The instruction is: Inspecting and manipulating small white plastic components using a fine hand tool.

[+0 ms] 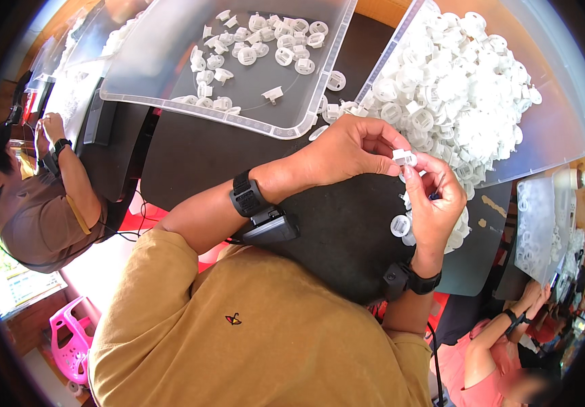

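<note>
Over the dark table, my left hand (357,148) and my right hand (436,197) come together, fingertips pinching a small white plastic part (404,157). Its upper end looks square and boxy; the rest is hidden by my fingers. Similar round white parts lie loose on the table beneath and beside my right hand, one a disc with a slotted middle (400,226). Beyond my hands, a big heap of the same white parts (452,88) fills much of a clear bin (554,129).
At the far left of my hands stands another clear plastic bin (238,123) with scattered white parts inside. A few parts lie between the bins. One co-worker (41,203) sits at the left, another (479,359) at the lower right. A pink plastic chair (70,342) stands lower left.
</note>
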The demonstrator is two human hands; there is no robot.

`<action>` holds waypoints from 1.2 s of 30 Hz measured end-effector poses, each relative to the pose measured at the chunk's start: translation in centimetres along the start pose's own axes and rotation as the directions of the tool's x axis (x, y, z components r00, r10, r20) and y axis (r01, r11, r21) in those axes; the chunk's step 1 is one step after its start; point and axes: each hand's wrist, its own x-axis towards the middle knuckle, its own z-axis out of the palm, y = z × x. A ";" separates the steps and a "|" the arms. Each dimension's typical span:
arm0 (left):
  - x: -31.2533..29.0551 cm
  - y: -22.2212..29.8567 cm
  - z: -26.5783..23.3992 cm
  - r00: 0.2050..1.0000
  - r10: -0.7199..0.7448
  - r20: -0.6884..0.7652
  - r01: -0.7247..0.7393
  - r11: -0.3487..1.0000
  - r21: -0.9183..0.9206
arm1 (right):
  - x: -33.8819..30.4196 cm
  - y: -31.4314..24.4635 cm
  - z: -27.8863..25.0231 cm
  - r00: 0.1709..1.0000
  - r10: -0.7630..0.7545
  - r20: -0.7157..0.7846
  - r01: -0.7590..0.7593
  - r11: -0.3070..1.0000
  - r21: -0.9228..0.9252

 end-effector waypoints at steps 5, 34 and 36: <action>0.0 0.3 0.1 1.000 -0.028 -0.014 0.028 0.999 0.019 | 0.0 0.2 -0.1 1.000 0.005 0.001 -0.005 1.000 -0.002; -0.2 1.1 -0.3 0.998 -0.055 0.016 0.052 0.986 0.162 | -0.1 -0.8 -0.5 0.984 0.156 0.083 -0.156 0.988 0.002; -0.2 1.1 -0.2 0.998 -0.058 0.016 0.054 0.983 0.176 | -0.1 -0.9 -0.5 0.982 0.167 0.086 -0.168 0.986 0.003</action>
